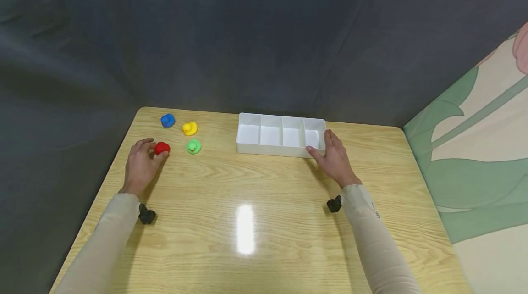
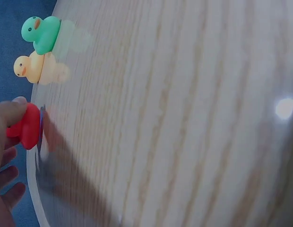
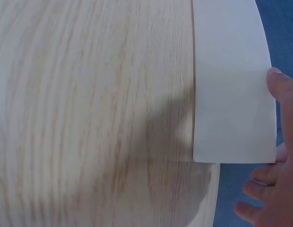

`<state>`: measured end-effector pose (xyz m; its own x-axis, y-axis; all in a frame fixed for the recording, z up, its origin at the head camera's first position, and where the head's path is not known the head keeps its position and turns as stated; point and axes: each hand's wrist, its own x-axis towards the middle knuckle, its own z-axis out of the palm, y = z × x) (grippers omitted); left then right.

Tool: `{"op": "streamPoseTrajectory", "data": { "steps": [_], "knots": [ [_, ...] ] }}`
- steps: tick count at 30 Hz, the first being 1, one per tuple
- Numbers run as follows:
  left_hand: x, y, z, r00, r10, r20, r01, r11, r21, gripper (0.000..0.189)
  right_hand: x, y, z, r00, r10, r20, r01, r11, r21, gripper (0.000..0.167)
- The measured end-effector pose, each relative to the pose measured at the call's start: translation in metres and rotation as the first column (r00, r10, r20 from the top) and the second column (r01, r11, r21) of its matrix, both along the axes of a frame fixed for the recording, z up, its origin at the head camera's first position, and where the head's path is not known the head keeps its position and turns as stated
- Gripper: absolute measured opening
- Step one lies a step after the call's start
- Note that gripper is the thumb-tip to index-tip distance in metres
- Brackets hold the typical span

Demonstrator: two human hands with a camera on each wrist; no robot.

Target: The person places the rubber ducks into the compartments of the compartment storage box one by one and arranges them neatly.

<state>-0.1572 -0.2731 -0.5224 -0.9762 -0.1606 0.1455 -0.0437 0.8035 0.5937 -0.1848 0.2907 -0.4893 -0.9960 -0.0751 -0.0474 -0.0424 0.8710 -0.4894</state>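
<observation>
Tabletop [image 1: 198, 248]: pale wood.
Tray [image 1: 280, 151]: white, four compartments, near the far edge.
Right hand [image 1: 335, 160]: spread wide at the tray's right end, thumb touching its near rim.
Left hand [image 1: 140, 165]: thumb and fingers pinching the red duck [image 1: 162, 148].
Blue duck [image 1: 167, 120], yellow duck [image 1: 189, 129], green duck [image 1: 193, 146]: nearby, ungripped.
Red duck: tabletop's left side; cannot tell whether lifted. Apparently being picked up; next move calls for a firm pinch.

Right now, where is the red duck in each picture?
Head: red duck left of centre, pinched by the left hand.
Left wrist: near the left edge, about mid-height.
Right wrist: not in it.
Shared landmark: the wooden table, in all three.
</observation>
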Motion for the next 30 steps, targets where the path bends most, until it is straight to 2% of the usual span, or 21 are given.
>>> {"op": "streamPoseTrajectory", "data": {
  "steps": [4,8,14,19,25,30],
  "knots": [
    [0.000,0.002,0.001,1.000,0.023,-0.011,-0.023,0.999,0.041,0.037,0.000,0.001,0.000,1.000,0.000,-0.012,0.000,1.000,-0.003,0.103],
    [0.001,0.004,0.002,0.999,0.050,0.008,-0.050,0.995,0.088,0.037,0.000,0.002,-0.001,1.000,-0.002,-0.013,0.002,1.000,-0.002,0.103],
    [0.002,0.006,0.006,0.995,0.095,0.021,-0.097,0.987,0.130,0.047,0.000,0.002,-0.001,1.000,0.002,-0.007,-0.002,1.000,-0.006,0.102],
    [0.002,0.008,0.011,0.991,0.122,0.058,-0.129,0.980,0.152,0.056,-0.001,0.002,-0.001,1.000,0.011,-0.012,-0.011,1.000,-0.003,0.101],
    [0.003,0.008,0.012,0.993,0.108,0.045,-0.115,0.976,0.186,0.060,-0.001,0.002,-0.003,1.000,0.013,-0.026,-0.013,1.000,-0.001,0.101],
    [0.002,0.009,0.016,0.994,0.106,-0.001,-0.104,0.979,0.177,0.051,-0.001,0.002,-0.003,0.999,0.018,-0.033,-0.018,1.000,0.001,0.100]
  ]
}}
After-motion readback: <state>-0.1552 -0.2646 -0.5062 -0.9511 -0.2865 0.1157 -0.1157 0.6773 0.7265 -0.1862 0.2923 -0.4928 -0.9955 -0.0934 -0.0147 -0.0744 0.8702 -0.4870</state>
